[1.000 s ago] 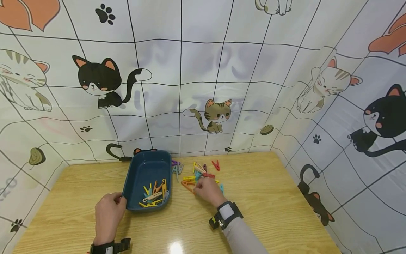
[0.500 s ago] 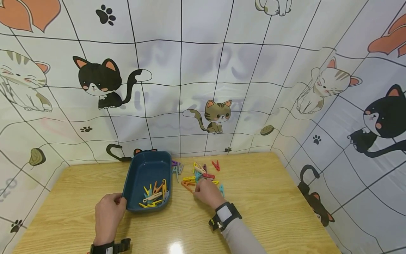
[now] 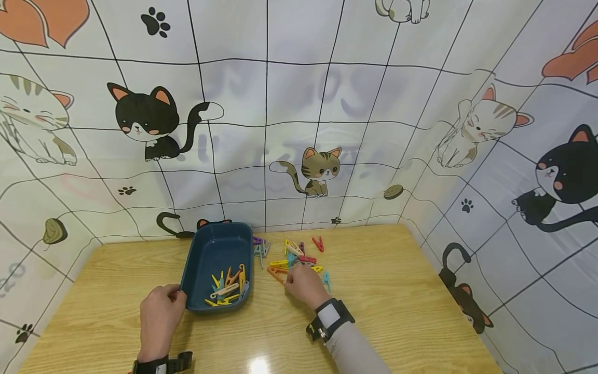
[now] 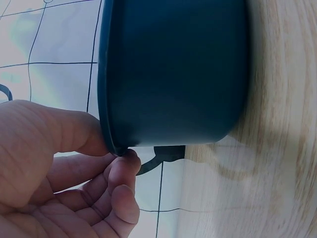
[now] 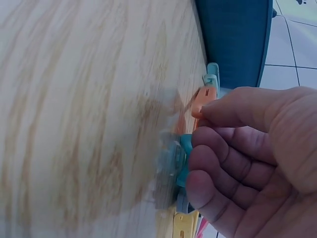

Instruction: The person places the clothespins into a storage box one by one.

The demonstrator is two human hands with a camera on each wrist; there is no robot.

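My left hand (image 3: 160, 317) pinches the near left corner rim of a dark blue plastic bin (image 3: 211, 254); the left wrist view has the thumb on one side of the rim (image 4: 105, 99) and fingertips on the other. Several clothespins (image 3: 226, 289), yellow, orange, cream and blue, lie in the bin's near end. Right of it, my right hand (image 3: 307, 284) is at a loose pile of clothespins. Its thumb and index finger pinch the end of an orange clothespin (image 5: 203, 99), low over the table. Teal and yellow clothespins (image 5: 184, 225) sit beside the curled fingers.
Purple and grey-blue clothespins (image 3: 261, 249) lie against the bin's right side. A red clothespin (image 3: 318, 243) lies at the back of the pile, a light blue clothespin (image 3: 326, 281) right of my hand. A cat-print curtain (image 3: 299, 104) borders the wooden table (image 3: 397, 301).
My right wrist has edged slightly left, with its fingers staying at the orange clothespin. My left hand and the bin have not moved.
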